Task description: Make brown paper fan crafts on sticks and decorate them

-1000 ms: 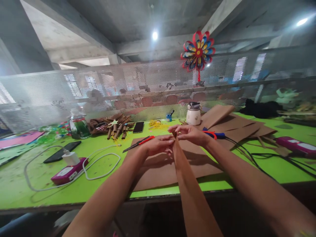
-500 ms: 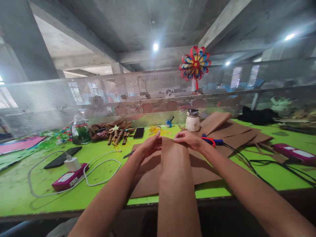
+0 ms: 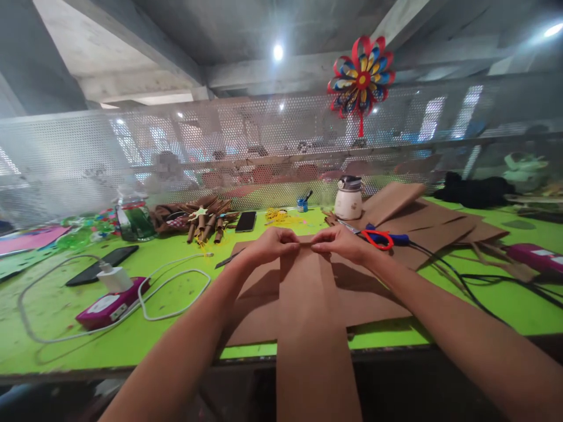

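Observation:
A long strip of brown paper (image 3: 308, 316) runs from the green table's front edge toward me, lying over a wider brown sheet (image 3: 373, 299). My left hand (image 3: 266, 246) pinches the strip's far left corner with curled fingers. My right hand (image 3: 341, 241) pinches the far right corner. The two hands sit close together above the sheet, fingertips almost meeting at the strip's far edge.
Red-handled scissors (image 3: 379, 238) and more brown sheets (image 3: 435, 225) lie at the right with black cables (image 3: 479, 278). A white jar (image 3: 348, 200), rolled paper tubes (image 3: 204, 223), a phone (image 3: 246, 221), a pink power bank (image 3: 108, 302) with white cable sit on the green table (image 3: 65, 346). A mesh screen (image 3: 220, 146) stands behind.
The strip was held folded and narrow a second ago; it has been opened out flat and wide, and both hands have moved to its far corners.

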